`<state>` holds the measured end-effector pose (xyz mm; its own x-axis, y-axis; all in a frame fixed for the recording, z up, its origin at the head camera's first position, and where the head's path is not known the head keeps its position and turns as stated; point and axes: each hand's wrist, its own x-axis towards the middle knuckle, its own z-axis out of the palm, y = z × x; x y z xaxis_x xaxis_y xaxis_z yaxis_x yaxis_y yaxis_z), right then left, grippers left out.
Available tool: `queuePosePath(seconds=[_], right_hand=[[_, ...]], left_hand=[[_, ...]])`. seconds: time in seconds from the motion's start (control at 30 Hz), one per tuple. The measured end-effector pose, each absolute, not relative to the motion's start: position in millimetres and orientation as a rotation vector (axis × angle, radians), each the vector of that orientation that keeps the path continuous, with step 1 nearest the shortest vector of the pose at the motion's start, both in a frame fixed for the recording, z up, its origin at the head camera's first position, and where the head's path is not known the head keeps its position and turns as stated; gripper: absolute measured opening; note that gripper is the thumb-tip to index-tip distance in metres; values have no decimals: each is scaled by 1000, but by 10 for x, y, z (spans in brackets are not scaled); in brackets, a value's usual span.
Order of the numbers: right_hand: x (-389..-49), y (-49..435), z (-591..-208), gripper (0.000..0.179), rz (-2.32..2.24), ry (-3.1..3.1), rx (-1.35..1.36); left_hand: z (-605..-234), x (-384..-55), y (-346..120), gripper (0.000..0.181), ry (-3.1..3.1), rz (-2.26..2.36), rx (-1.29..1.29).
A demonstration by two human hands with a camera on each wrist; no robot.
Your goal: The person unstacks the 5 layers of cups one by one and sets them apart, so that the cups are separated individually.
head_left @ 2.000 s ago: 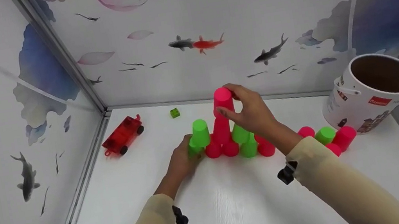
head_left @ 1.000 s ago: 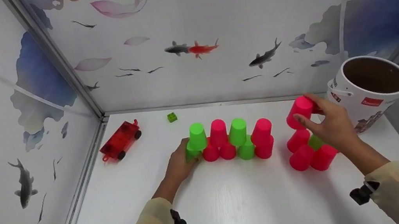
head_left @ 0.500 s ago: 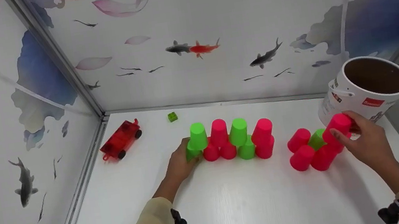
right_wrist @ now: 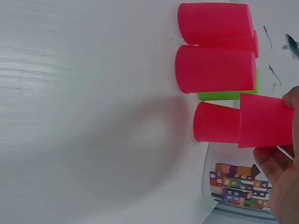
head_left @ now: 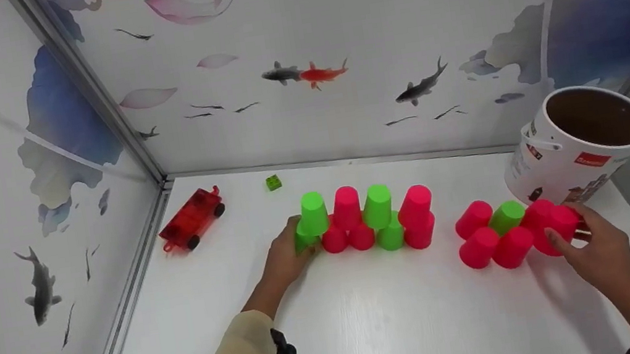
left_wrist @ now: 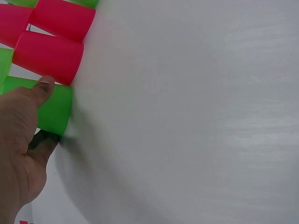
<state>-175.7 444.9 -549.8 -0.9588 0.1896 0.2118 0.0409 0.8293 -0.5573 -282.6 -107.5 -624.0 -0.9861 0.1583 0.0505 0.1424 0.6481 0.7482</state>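
Observation:
In the head view, my left hand [head_left: 287, 259] grips a green cup [left_wrist: 56, 109] at the left end of the bottom row, thumb on one side and fingers on the other. Bottom-row cups stand mouth down, with a second row on top: a green cup [head_left: 314, 213], a pink cup [head_left: 347, 207], another green cup [head_left: 377, 207] and another pink cup [head_left: 415, 204]. To the right, my right hand [head_left: 604, 249] holds a pink cup [right_wrist: 268, 121] between thumb and fingers. It overlaps a pink cup [right_wrist: 216, 122] standing beyond it in the right wrist view.
A loose cluster holds pink cups [head_left: 479, 248] and a green cup [head_left: 507, 217]. Behind it stands a white bucket [head_left: 538, 168]. A red toy wagon [head_left: 192, 221] and a small green block [head_left: 273, 182] lie at the back left. Printed wall panels [head_left: 345, 129] enclose the table.
My right hand has lifted the pink cup off the top of the stack and carried it right, then lowered it at the loose cluster. My left hand stays at the green cup.

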Motion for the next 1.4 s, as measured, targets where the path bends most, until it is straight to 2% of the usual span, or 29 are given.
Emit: queuePosePath(seconds=[0.27,0.5,0.83,1.03,1.2,1.4], right_hand=[[-1699,4463,-5907,78,923,-2871,-308],[-1698,4487,-6033,79,941,-2870,-277],[-1699,4497,-6027,81,971,-2892,-293],[-1686,4476,-5969,95,967,-2890,-334],[-1671,4388,-5836,83,952,-2774,-352],[-1781,4135,-5616,76,905,-2552,-150]], left_hand=[[-6231,-2809,-1077,63,2820,1282,234],[-6223,-2819,-1085,63,2826,1283,267],[-6248,-2830,-1087,64,2825,1280,282],[-6253,-2832,-1081,64,2821,1275,283],[-6236,-2834,-1071,63,2822,1274,274],[-6240,-2830,-1069,64,2822,1273,253]])
